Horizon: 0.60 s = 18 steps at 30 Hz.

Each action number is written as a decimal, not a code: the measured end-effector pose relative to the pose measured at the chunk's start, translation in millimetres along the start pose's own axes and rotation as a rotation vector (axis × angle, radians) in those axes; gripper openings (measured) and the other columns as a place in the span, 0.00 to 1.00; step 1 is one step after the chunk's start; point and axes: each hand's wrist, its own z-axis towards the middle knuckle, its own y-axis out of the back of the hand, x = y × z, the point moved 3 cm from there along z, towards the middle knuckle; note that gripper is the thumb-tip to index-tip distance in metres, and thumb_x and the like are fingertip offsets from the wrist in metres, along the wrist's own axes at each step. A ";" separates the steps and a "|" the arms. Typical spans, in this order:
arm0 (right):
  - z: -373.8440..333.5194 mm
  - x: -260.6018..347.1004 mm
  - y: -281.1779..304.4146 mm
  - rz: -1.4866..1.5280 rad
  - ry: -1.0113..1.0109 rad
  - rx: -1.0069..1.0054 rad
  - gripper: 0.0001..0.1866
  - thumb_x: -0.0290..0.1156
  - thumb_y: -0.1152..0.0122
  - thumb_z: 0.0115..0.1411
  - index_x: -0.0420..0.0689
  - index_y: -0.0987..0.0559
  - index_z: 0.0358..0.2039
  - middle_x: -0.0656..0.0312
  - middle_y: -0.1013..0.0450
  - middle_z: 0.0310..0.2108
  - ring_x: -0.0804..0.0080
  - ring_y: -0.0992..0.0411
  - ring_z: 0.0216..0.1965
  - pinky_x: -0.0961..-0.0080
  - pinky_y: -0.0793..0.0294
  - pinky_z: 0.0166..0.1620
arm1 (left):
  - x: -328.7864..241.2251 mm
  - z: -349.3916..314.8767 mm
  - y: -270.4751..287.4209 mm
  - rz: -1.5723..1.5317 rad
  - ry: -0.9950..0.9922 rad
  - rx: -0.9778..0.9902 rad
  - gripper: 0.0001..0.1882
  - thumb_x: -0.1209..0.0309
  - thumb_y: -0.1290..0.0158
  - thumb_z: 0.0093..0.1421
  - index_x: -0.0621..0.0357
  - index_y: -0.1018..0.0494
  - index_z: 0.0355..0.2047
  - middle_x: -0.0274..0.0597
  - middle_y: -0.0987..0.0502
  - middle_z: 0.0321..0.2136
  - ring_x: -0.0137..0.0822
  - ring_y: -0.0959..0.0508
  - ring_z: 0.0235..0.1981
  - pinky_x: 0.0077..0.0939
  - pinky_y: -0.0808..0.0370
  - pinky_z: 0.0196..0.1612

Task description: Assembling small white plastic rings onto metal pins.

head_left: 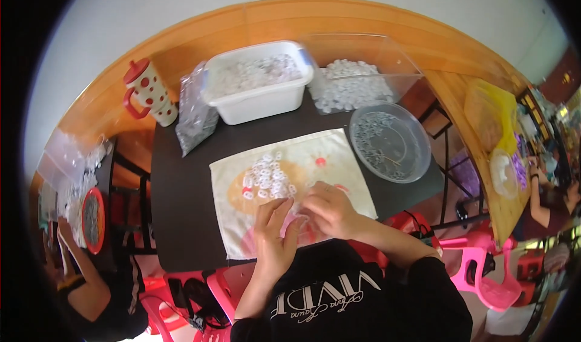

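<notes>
A cream cloth (pixel 290 151) with pink and tan patches lies on the dark table. On its left half is a loose heap of small white pieces (pixel 266 177) that look like rings with holes. My left hand (pixel 275 236) is at the cloth's near edge, thumb and fingers bent toward each other in a pinch. Close beside it, my right hand (pixel 330 212) has its fingertips pressed together, meeting the left fingertips. Whatever is between the fingers is too small and hidden to name.
Beyond the cloth stand a white tub (pixel 263 106) of small pale pieces, a clear box (pixel 387 54) with white pieces, and a bag (pixel 196 115) of grey pieces. A round clear tub (pixel 417 160) holding grey bits sits right. A spotted tumbler (pixel 151 94) stands far left. Other people work on both sides.
</notes>
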 end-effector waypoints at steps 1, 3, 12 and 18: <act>0.3 3.4 4.7 -0.018 -0.009 -0.012 0.14 0.18 0.36 0.44 0.40 0.24 0.34 0.57 0.27 0.33 0.57 0.29 0.31 0.67 0.30 0.32 | 5.3 -2.1 -9.0 -0.273 0.150 0.057 0.19 0.81 0.41 0.53 0.67 0.25 0.47 0.52 0.24 0.41 0.45 0.24 0.42 0.32 0.26 0.42; 3.9 8.9 10.8 0.063 0.046 -0.090 0.15 0.15 0.38 0.45 0.39 0.24 0.36 0.56 0.27 0.31 0.58 0.29 0.29 0.69 0.30 0.30 | 11.1 0.6 -22.5 -0.672 0.288 0.034 0.13 0.83 0.45 0.58 0.68 0.24 0.45 0.43 0.21 0.33 0.28 0.22 0.31 0.19 0.25 0.34; -3.2 -22.0 42.4 0.035 -0.193 -0.190 0.12 0.11 0.40 0.48 0.37 0.21 0.34 0.55 0.28 0.29 0.61 0.28 0.30 0.70 0.28 0.29 | 41.7 -1.9 -22.9 -0.795 0.513 -0.092 0.07 0.82 0.47 0.61 0.69 0.22 0.39 0.43 0.20 0.28 0.26 0.22 0.25 0.16 0.28 0.26; -8.2 -10.5 15.0 -0.296 -0.131 0.154 0.10 0.21 0.34 0.47 0.43 0.19 0.33 0.56 0.29 0.38 0.58 0.29 0.37 0.67 0.31 0.37 | 33.1 -6.7 -14.3 -0.693 0.530 -0.090 0.09 0.83 0.48 0.62 0.69 0.23 0.42 0.44 0.19 0.29 0.28 0.20 0.27 0.16 0.28 0.26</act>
